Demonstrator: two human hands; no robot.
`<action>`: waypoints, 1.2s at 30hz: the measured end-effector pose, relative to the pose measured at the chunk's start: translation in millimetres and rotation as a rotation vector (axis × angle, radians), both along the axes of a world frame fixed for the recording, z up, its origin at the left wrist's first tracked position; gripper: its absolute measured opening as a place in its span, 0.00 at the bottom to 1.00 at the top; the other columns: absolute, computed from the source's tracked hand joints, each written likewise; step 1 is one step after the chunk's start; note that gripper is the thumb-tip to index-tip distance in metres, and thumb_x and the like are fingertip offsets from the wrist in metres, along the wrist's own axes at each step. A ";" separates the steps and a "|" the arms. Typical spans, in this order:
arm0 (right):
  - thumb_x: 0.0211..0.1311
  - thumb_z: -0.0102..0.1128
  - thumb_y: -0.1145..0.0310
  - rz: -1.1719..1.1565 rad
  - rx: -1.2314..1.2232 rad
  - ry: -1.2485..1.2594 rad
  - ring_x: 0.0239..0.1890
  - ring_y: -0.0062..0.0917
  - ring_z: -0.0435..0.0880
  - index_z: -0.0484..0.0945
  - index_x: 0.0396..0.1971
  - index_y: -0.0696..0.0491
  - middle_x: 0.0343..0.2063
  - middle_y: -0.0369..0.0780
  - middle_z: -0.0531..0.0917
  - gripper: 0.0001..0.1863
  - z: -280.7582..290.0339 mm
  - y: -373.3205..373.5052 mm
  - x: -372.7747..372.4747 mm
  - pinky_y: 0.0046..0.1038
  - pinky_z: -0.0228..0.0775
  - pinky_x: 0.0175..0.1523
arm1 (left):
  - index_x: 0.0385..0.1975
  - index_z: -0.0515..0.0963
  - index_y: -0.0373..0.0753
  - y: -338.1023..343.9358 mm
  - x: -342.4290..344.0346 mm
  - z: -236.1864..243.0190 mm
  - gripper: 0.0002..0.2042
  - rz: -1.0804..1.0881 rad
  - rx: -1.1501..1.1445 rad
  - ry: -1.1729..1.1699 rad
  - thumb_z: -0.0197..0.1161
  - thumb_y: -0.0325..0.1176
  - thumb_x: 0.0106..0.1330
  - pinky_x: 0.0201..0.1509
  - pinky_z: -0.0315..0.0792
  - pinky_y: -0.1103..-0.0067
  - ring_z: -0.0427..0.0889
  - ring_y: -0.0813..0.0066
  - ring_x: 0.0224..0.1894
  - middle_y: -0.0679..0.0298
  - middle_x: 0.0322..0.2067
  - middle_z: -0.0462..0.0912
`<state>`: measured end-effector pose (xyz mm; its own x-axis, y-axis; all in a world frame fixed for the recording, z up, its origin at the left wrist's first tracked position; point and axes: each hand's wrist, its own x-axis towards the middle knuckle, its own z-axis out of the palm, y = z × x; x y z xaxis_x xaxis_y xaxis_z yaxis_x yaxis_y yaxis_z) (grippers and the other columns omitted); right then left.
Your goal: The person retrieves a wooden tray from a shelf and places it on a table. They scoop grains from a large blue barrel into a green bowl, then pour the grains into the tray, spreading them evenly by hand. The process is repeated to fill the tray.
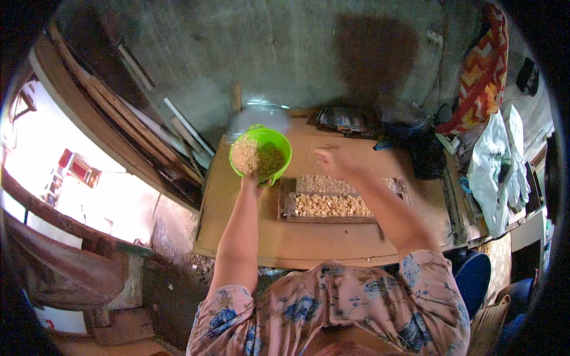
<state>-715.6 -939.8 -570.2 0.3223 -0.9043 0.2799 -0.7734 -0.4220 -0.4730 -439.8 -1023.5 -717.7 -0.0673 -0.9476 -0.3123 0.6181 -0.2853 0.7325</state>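
Note:
My left hand (256, 183) grips the near rim of a bright green bowl (285, 144), raised above the left part of the table. Pale flaky bits (244, 155) fill the bowl's left side, and greenish-brown loose stuff (271, 160) lies to their right. Over the middle of the table is my right hand (335, 162), its fingers bent and smeared, so their hold is unclear. Below my right forearm sits a shallow wooden tray (287, 199) with pale chunky pieces (332, 206) in its near row and finer pale bits (323, 184) in the far row.
The brown table (237, 228) stands against a grey wall. A clear plastic bag (261, 118) lies behind the bowl. Dark flat packs (344, 120) and a black bag (428, 157) sit at the back right. White plastic bags (493, 172) hang on the right; a blue chair (473, 276) stands nearby.

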 end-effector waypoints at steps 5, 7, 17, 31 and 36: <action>0.51 0.51 0.69 0.032 -0.070 0.235 0.45 0.39 0.75 0.70 0.46 0.55 0.44 0.48 0.74 0.19 -12.4 -62.0 27.0 0.35 0.67 0.50 | 0.54 0.50 0.45 23.3 -43.2 76.1 0.23 -0.098 -0.196 -0.481 0.48 0.27 0.59 0.17 0.76 0.73 0.78 0.60 0.30 0.54 0.44 0.69; 0.51 0.51 0.68 -0.123 0.117 0.354 0.47 0.39 0.73 0.70 0.46 0.55 0.43 0.47 0.75 0.19 -6.5 -78.1 38.5 0.35 0.65 0.53 | 0.54 0.49 0.45 33.2 -52.2 98.1 0.24 -0.117 -0.312 -0.520 0.47 0.25 0.57 0.18 0.76 0.73 0.78 0.62 0.32 0.54 0.44 0.69; 0.47 0.55 0.64 -0.215 0.228 0.583 0.37 0.37 0.78 0.75 0.36 0.56 0.38 0.46 0.77 0.16 -35.2 -34.5 2.3 0.37 0.71 0.41 | 0.45 0.62 0.35 72.4 -117.1 134.8 0.16 -0.317 -0.169 -0.453 0.42 0.21 0.55 0.21 0.77 0.66 0.77 0.57 0.28 0.49 0.36 0.70; 0.37 0.59 0.76 -0.301 0.676 -0.447 0.22 0.23 0.75 0.77 0.23 0.51 0.20 0.35 0.79 0.08 7.9 22.1 -210.3 0.30 0.67 0.26 | 0.49 0.61 0.34 65.5 -223.2 102.8 0.18 -0.424 -0.123 -0.420 0.45 0.26 0.56 0.31 0.78 0.62 0.78 0.53 0.35 0.51 0.40 0.72; 0.35 0.58 0.71 -0.274 0.644 0.705 0.22 0.31 0.76 0.77 0.23 0.52 0.21 0.41 0.80 0.09 -72.1 49.6 -247.8 0.32 0.67 0.28 | 0.50 0.57 0.35 33.0 -243.2 73.9 0.19 -0.264 -0.083 -0.415 0.44 0.26 0.57 0.34 0.77 0.57 0.75 0.52 0.40 0.49 0.44 0.67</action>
<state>-963.5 -890.2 -642.2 -0.0173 -0.8844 -0.4663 -0.9983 -0.0103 0.0567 -683.0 -990.5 -643.8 -0.1938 -0.9378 -0.2879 0.1843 -0.3231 0.9282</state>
